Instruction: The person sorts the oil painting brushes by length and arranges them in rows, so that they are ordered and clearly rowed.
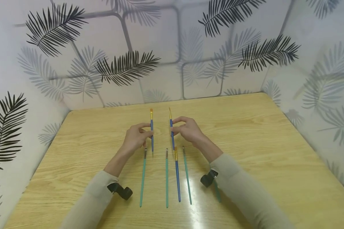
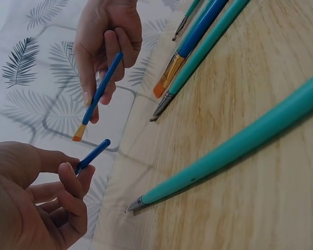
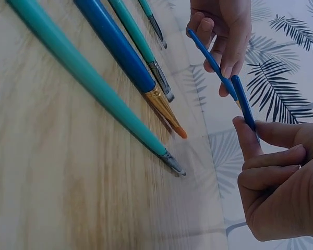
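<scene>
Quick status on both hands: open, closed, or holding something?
Left hand: holding a blue paintbrush, pinched between thumb and fingers.
Right hand: holding another blue paintbrush, also pinched.

A broad, pale-yellow tabletop with a wavy wood grain [image 1: 261,143] spread beneath everything, its far right corner rounded, and a white patch of glare [image 1: 195,206] shone on its near part. Beyond its far edge and along both sides stood a whitish, leaf-patterned covering [image 1: 154,41], printed with black, feathery palm fronds [image 1: 127,68]. Fainter grey-blue fronds [image 1: 322,92] showed among them, and grey, round-cornered rectangular outlines [image 1: 178,35] crossed the part behind the tabletop.
</scene>
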A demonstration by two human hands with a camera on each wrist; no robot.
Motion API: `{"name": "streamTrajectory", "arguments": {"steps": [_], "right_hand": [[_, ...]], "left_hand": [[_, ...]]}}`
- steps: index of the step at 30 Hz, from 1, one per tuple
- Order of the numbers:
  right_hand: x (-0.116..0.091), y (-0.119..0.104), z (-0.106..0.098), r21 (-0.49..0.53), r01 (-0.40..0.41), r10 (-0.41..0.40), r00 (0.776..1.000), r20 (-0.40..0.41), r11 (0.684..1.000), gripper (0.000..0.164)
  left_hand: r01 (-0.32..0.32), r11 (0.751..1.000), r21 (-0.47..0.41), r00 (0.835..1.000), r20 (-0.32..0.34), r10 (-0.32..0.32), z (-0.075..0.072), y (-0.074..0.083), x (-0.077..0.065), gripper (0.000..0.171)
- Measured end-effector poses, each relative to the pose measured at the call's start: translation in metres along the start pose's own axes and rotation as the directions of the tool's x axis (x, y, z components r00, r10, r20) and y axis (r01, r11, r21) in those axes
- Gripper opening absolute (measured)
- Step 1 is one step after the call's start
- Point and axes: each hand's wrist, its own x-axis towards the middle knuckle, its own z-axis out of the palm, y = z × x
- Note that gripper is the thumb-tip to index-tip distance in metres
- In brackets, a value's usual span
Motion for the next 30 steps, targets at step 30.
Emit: {"name": "streamTrajectory", "arguments": {"steps": [30], "right_hand": [[0.026, 0.002, 0.013, -0.017, -0.108, 0.107, 0.993, -0.045, 0.994, 0.033]], "left_hand": [[0.099, 0.995, -0.014, 0.995, -0.028, -0.099, 0.002, 0.006, 0.026, 0.037]]}}
